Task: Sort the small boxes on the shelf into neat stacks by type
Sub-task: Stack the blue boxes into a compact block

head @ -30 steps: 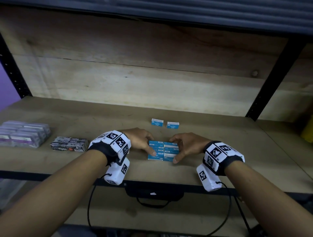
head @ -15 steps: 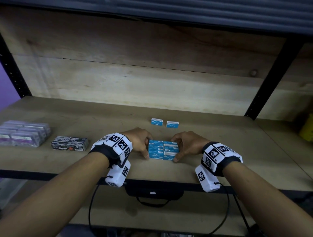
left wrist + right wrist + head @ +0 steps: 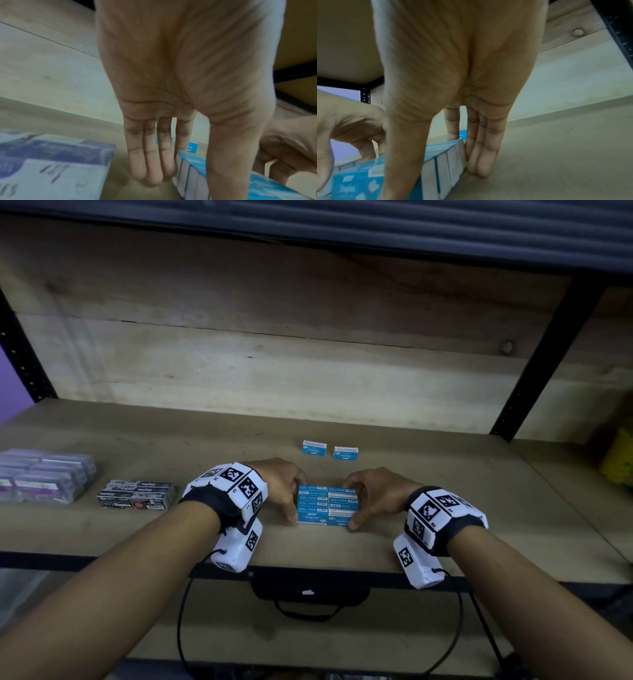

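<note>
A tight block of small blue staple boxes (image 3: 327,506) lies on the wooden shelf (image 3: 445,474) near its front edge. My left hand (image 3: 284,491) presses its left side and my right hand (image 3: 373,496) its right side. In the left wrist view straight fingers (image 3: 150,155) stand on the shelf beside the block (image 3: 193,174), with the thumb down its front. In the right wrist view straight fingers (image 3: 481,155) lie against the block (image 3: 443,169). Two loose blue boxes (image 3: 314,447) (image 3: 346,452) sit just behind.
A stack of black staple boxes (image 3: 135,496) and a wrapped pack of purple boxes (image 3: 44,475) stand at the left. A yellow object (image 3: 618,460) sits far right, beyond a black shelf post (image 3: 544,354). A wooden back wall closes the shelf.
Both hands have drawn in a little against the block's sides, and the blue boxes sit slightly tighter together. Everything else on the shelf is where it was.
</note>
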Action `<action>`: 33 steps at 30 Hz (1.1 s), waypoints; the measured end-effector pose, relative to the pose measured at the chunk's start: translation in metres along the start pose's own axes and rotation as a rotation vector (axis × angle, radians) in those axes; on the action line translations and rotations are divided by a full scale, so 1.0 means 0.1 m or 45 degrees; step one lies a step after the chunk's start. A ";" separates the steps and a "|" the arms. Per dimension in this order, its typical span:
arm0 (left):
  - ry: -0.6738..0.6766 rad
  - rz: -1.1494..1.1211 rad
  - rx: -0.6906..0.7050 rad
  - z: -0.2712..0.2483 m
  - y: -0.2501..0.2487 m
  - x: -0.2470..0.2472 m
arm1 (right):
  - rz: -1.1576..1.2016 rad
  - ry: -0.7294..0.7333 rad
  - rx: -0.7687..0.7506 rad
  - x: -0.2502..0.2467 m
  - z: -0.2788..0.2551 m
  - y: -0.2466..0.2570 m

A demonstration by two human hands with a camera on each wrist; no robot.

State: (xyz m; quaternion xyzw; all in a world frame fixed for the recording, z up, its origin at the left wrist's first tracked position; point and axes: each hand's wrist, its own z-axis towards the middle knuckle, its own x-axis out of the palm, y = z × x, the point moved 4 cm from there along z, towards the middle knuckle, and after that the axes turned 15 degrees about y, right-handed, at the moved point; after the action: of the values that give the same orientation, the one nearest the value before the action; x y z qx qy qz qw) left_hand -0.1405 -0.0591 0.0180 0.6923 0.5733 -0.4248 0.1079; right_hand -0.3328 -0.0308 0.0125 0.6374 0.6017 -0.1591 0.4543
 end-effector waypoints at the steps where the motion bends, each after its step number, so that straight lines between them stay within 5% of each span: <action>1: 0.011 0.006 -0.004 -0.01 0.00 -0.02 | -0.005 0.007 0.009 -0.01 0.00 -0.01; 6: -0.016 0.012 0.003 -0.04 -0.04 -0.22 | 0.054 -0.017 0.008 -0.14 -0.01 -0.05; 19: -0.470 -0.080 0.137 0.36 -0.03 -0.73 | 0.002 -0.474 -0.017 -0.56 0.26 -0.18; 33: -0.397 0.089 0.058 0.91 0.05 -0.75 | -0.187 -0.459 0.084 -0.70 0.61 -0.29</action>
State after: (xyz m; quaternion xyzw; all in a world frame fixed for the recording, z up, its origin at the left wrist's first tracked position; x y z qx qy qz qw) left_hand -0.1770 -0.1708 0.0136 0.6398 0.5153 -0.5360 0.1946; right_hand -0.3539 -0.1252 0.0217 0.5675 0.5500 -0.3230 0.5207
